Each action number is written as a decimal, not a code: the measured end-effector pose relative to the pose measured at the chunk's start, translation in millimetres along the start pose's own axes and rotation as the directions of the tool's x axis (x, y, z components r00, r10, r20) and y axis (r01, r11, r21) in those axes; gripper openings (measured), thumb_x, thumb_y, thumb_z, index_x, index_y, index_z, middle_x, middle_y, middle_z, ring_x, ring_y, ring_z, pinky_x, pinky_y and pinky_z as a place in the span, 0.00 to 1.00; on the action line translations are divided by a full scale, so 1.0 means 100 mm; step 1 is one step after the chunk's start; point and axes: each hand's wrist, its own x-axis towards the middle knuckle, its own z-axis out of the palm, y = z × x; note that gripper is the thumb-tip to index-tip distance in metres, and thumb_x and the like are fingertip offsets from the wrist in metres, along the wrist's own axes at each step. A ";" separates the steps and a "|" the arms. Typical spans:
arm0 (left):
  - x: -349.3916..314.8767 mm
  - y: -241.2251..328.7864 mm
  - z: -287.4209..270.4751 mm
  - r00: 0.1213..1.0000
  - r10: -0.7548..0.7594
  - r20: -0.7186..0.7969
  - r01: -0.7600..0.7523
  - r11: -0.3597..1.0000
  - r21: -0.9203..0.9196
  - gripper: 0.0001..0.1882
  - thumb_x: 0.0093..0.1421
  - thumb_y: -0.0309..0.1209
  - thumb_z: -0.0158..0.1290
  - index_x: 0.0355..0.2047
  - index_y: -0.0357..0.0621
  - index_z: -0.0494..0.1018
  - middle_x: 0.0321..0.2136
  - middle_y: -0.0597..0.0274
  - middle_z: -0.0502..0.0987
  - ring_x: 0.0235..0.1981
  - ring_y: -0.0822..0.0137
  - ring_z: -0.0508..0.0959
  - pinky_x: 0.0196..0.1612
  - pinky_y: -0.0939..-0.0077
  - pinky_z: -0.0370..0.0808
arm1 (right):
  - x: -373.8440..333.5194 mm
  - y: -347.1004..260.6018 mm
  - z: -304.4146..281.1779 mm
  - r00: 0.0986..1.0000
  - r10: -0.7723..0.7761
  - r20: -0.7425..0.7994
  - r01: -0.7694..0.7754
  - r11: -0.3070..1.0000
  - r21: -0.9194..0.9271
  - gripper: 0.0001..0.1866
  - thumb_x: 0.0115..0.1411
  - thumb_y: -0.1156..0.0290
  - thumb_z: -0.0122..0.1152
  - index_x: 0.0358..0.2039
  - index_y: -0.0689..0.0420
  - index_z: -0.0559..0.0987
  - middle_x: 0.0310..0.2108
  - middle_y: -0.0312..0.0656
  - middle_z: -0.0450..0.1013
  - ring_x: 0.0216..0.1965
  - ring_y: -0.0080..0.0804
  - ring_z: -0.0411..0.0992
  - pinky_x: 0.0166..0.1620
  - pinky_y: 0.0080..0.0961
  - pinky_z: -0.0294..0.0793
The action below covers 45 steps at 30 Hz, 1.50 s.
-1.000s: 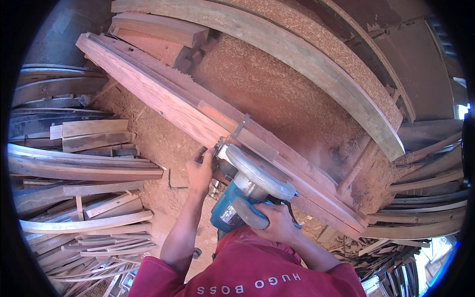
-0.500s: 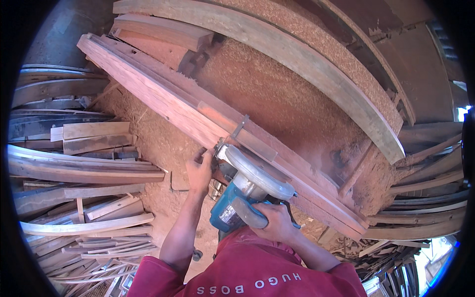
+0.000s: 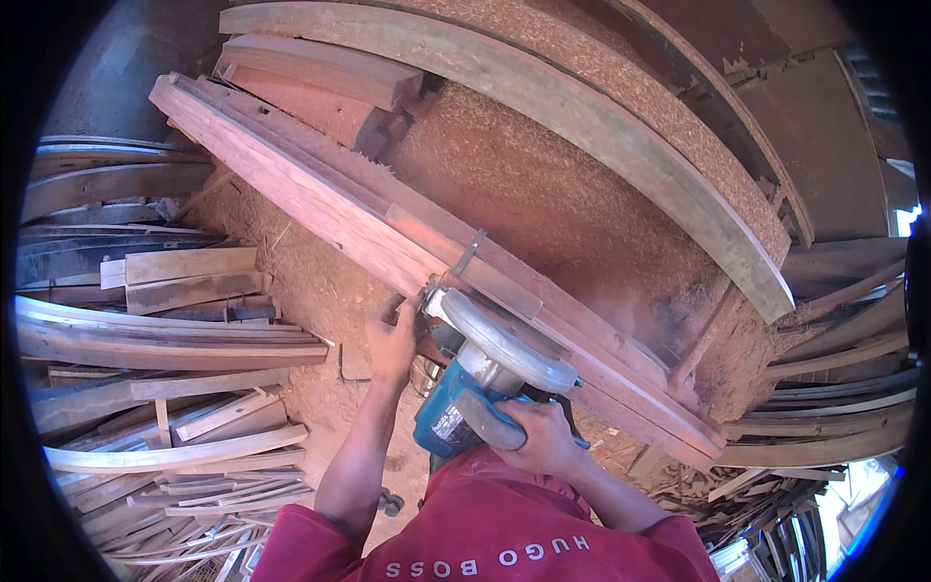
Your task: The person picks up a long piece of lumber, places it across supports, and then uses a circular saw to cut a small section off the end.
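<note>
A blue circular saw (image 3: 448, 412) with a silver blade guard (image 3: 504, 339) sits on a long reddish wooden plank (image 3: 320, 223), which slants from far left to near right. My right hand (image 3: 538, 436) is wrapped round the saw's rear handle. At the saw's front end, beside the plank's near edge, my left hand (image 3: 391, 344) has its fingers curled against the tool; its fingertips are partly hidden. A metal bar (image 3: 469, 250) stands out from the front of the saw, across a narrow strip of wood (image 3: 504, 289) on the plank. The blade is hidden under the guard.
A long curved timber (image 3: 543, 107) arches beyond the plank, with shorter wood blocks (image 3: 320, 66) at the far left. Sawdust (image 3: 543, 184) covers the area between. Stacked curved boards (image 3: 165, 335) line the left side, and more timber (image 3: 824, 427) lies at the right.
</note>
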 end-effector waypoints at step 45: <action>0.57 0.21 -0.43 1.000 0.010 -0.013 -0.010 1.000 0.007 0.24 0.62 0.34 0.58 0.50 0.22 0.74 0.30 0.62 0.79 0.28 0.78 0.74 0.29 0.83 0.69 | 0.62 -0.27 0.28 1.000 0.004 0.002 -0.004 1.000 -0.006 0.20 0.50 0.64 0.69 0.44 0.57 0.80 0.38 0.47 0.80 0.36 0.47 0.80 0.39 0.38 0.80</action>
